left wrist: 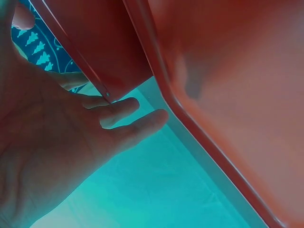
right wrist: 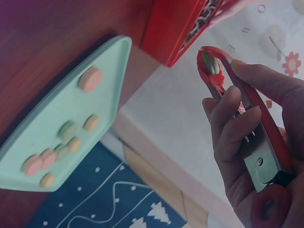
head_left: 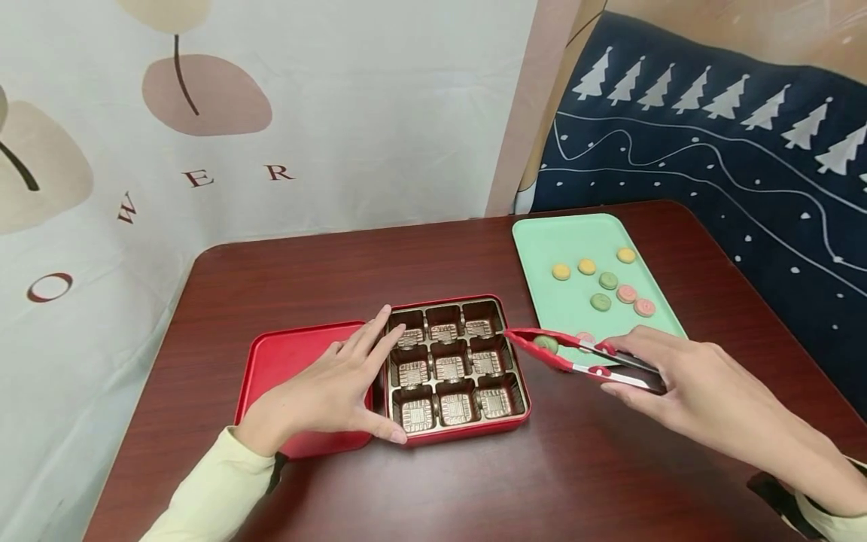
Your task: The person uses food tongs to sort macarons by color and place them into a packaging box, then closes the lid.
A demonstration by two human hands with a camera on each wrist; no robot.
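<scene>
My right hand (head_left: 718, 384) grips a pair of red-tipped tongs (head_left: 626, 374), seen also in the right wrist view. Between the tong tips is a green macaron (right wrist: 210, 63), held just right of a red box (head_left: 467, 433). The box has a brown plastic insert with several square compartments, and none of them shows anything inside. Along the box's left side my left hand (head_left: 325, 384) spreads its fingers, thumb at the near left corner and fingertips at the left rim. In the left wrist view its fingers (left wrist: 137, 130) look nearly straight.
A red lid (head_left: 284, 354) lies left of the box, partly under the left forearm. At the right, a mint-green tray (head_left: 552, 241) bears several yellow, green and pink macarons (head_left: 626, 293). Printed curtains hang behind the dark wooden table (head_left: 339, 271).
</scene>
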